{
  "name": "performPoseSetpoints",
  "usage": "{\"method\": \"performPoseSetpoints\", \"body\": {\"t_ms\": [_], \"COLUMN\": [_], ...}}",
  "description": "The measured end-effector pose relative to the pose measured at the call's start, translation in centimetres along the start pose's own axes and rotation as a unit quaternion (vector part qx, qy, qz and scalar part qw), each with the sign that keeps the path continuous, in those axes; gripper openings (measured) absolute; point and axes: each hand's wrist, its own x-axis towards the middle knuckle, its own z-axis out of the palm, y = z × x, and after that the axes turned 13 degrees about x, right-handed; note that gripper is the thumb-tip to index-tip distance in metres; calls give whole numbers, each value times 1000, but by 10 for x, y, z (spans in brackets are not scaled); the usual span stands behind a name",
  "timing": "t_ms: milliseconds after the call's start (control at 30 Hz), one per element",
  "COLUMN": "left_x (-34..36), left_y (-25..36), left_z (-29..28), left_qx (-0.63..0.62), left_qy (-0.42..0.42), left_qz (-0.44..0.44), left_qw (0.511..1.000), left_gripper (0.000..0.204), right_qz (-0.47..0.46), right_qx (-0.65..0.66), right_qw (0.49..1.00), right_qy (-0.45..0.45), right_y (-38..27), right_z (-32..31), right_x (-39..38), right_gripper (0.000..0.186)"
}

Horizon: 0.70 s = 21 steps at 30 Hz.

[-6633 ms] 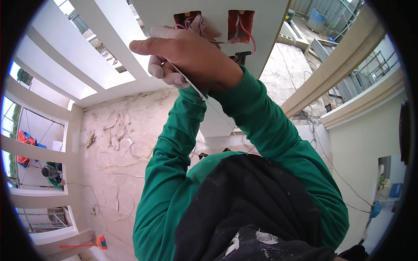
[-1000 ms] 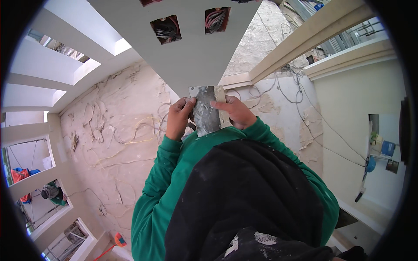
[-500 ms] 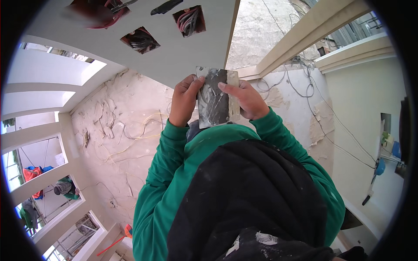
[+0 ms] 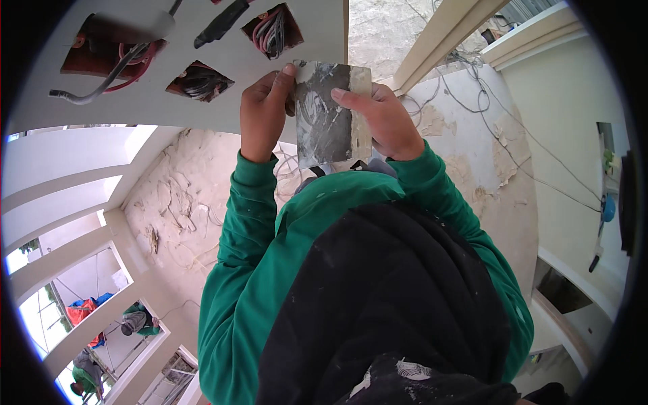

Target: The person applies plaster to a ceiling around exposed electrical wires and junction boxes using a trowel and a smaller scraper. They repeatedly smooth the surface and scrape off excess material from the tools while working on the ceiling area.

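Note:
A flat rectangular plate [image 4: 324, 128], dark grey with whitish smears and a cream strip along its right side, is held upright in front of my body. My left hand [image 4: 265, 108] grips its upper left edge, fingers behind and thumb at the rim. On the opposite edge my right hand [image 4: 386, 121] is closed, its thumb laid across the grey face. What the fingers do behind the plate is hidden. Just beyond it stands a pale wall panel [image 4: 270, 88] with square cut-outs full of wires [image 4: 273, 37].
A dark handled tool [image 4: 221, 23] shows against the panel, beside a larger opening with a loose cable [image 4: 84, 96]. Cables [image 4: 480, 94] trail over the stained floor [image 4: 175, 202]. People [image 4: 140, 319] are beyond the window openings at left. A wooden frame [image 4: 439, 40] stands at far right.
Both hands and the plate have risen in the picture, toward the panel. The panel's cut-outs have shifted left in view. Both hands still grip the plate.

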Motion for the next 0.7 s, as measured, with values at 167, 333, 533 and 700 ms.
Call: {"method": "performPoseSetpoints", "body": {"t_ms": [167, 333, 533, 700], "left_x": [2, -4, -2, 0], "left_y": [-3, 3, 14, 11], "left_z": [15, 20, 23, 24], "left_qx": [-191, -219, -183, -190], "left_qy": [7, 58, 64, 65], "left_qz": [-29, -65, -33, -26], "left_qw": [981, 972, 980, 979], "left_gripper": [30, 27, 26, 28], "right_qz": [-58, -63, -79, -85], "right_qx": [-123, -169, -196, -207], "right_qw": [990, 983, 976, 974], "right_qy": [-31, -44, -48, -36], "right_y": [-5, -6, -11, -12], "right_z": [4, 3, 4, 6], "right_x": [21, 29, 31, 30], "right_gripper": [27, 28, 30, 32]}}
